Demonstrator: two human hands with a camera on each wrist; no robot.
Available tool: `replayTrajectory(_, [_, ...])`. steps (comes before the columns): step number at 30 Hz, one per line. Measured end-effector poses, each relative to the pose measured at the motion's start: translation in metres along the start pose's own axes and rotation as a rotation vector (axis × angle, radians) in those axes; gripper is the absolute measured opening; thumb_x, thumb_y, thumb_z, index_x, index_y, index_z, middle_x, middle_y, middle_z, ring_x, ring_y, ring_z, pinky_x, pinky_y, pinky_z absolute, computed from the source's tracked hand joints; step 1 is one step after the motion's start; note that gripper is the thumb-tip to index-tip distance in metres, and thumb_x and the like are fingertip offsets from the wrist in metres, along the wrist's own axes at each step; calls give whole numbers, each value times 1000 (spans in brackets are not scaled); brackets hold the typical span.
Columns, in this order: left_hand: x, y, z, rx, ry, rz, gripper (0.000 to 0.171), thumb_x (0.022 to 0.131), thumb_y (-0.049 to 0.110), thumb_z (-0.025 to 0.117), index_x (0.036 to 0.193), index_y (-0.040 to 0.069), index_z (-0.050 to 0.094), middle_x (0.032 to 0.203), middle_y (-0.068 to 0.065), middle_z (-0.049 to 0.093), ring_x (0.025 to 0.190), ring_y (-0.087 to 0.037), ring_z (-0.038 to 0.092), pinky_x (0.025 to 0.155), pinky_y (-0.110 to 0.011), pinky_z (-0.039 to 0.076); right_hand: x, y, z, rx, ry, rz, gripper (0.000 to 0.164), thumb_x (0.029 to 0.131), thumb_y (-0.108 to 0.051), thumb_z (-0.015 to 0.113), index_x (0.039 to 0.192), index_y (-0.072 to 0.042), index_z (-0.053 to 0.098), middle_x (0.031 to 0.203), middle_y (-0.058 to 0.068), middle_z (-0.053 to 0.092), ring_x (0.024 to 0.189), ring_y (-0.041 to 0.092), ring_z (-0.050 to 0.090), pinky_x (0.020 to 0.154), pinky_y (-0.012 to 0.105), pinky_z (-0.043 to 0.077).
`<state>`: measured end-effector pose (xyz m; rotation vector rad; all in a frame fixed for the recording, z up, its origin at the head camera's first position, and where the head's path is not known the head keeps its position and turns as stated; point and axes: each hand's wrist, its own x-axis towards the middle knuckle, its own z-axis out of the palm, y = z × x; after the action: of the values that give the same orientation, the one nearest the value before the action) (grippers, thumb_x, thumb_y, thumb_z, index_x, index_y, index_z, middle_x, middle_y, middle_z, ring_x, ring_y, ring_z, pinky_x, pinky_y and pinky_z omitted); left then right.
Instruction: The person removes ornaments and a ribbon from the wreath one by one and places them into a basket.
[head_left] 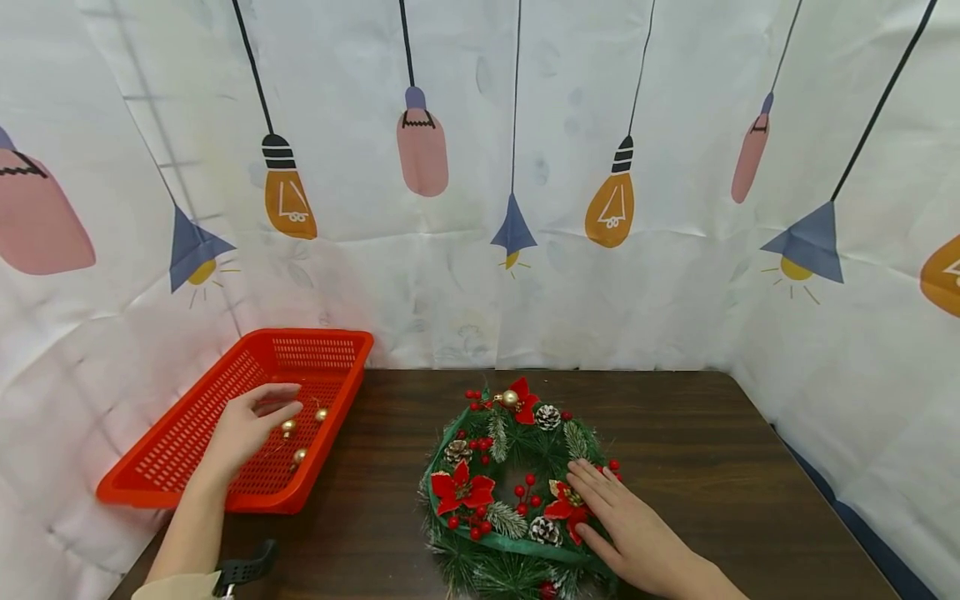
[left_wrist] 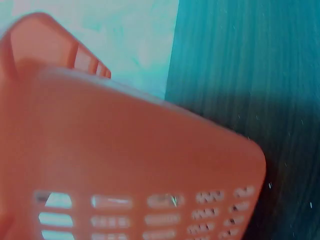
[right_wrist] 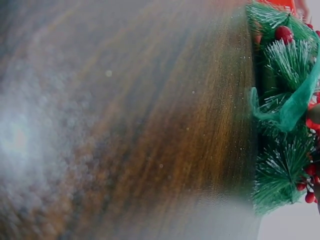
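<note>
My left hand (head_left: 247,429) hovers over a red plastic basket (head_left: 330,454), thumb and fingers loosely bent with a gap between them and nothing visible in it. Small gold baubles (head_left: 299,456) lie in the basket beside that hand. In the left wrist view the basket's wall (left_wrist: 140,135) fills much of the picture, and the fingers are out of sight. A green Christmas wreath (head_left: 510,575) lies on the table, with a gold bauble (head_left: 510,398) at its far side. My right hand (head_left: 630,533) rests with extended fingers on the wreath's right side, by a red poinsettia (head_left: 562,504).
The dark wooden table (head_left: 697,450) stands against a white curtain (head_left: 465,292) printed with lamps and bulbs. Red berries, pine cones (head_left: 548,417) and a green ribbon (head_left: 517,546) dress the wreath. A black strap (head_left: 247,569) sits near my left sleeve.
</note>
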<state>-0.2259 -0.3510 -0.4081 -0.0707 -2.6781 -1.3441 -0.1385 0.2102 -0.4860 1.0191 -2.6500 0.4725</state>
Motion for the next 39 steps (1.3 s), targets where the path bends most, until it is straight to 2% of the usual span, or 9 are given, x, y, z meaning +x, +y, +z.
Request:
replayTrajectory(11, [11, 25, 23, -23, -26, 87, 47, 102, 34, 66, 139, 5, 62, 136, -20, 61, 119, -32, 59, 84, -15, 49, 0, 0, 0, 0, 1, 0, 60, 106, -40, 59, 154, -5, 47, 160, 10, 41, 148, 25, 36, 112, 51, 37])
replayTrajectory(18, [22, 36, 39, -72, -43, 128, 48, 102, 32, 68, 141, 5, 61, 136, -18, 62, 120, -33, 58, 82, -25, 55, 0, 1, 0, 19, 0, 0, 61, 106, -40, 58, 155, -5, 45, 161, 10, 40, 148, 26, 35, 121, 31, 18])
replayTrajectory(23, [28, 46, 49, -84, -52, 134, 45, 101, 31, 69, 137, 5, 63, 133, -18, 63, 117, -33, 59, 82, -23, 54, 0, 2, 0, 7, 5, -4, 61, 106, -40, 59, 154, -6, 46, 161, 10, 41, 148, 25, 35, 119, 37, 26])
replayTrajectory(26, [33, 51, 56, -92, -59, 139, 42, 100, 28, 70, 135, 5, 64, 132, -16, 64, 120, -32, 59, 89, -19, 50, 0, 2, 0, 7, 4, -6, 61, 106, -40, 59, 154, -6, 46, 161, 10, 40, 148, 25, 35, 119, 38, 26])
replayTrajectory(30, [38, 58, 66, -109, -75, 144, 40, 100, 26, 71, 134, 5, 65, 132, -16, 63, 121, -33, 58, 93, -28, 50, 0, 2, 0, 5, 3, -8, 61, 106, -40, 59, 155, -6, 45, 161, 10, 40, 148, 25, 35, 119, 37, 25])
replayTrajectory(35, [44, 64, 79, -113, -82, 176, 36, 100, 20, 71, 132, 4, 66, 128, -16, 65, 118, -34, 60, 92, -36, 52, 0, 1, -1, 2, -2, -5, 61, 106, -40, 58, 155, -6, 45, 161, 9, 40, 149, 25, 35, 117, 43, 32])
replayTrajectory(37, [47, 67, 85, -118, -86, 184, 35, 100, 19, 71, 131, 5, 66, 127, -15, 65, 117, -33, 60, 90, -36, 52, 0, 1, -1, 7, -1, -3, 61, 106, -40, 58, 155, -6, 45, 161, 9, 40, 149, 25, 34, 118, 41, 30])
replayTrajectory(39, [48, 69, 90, -123, -94, 197, 35, 100, 19, 71, 131, 5, 67, 126, -15, 66, 116, -33, 61, 88, -35, 52, 0, 1, -1, 15, 0, -4, 61, 106, -40, 58, 155, -6, 45, 161, 10, 40, 149, 25, 34, 120, 33, 22])
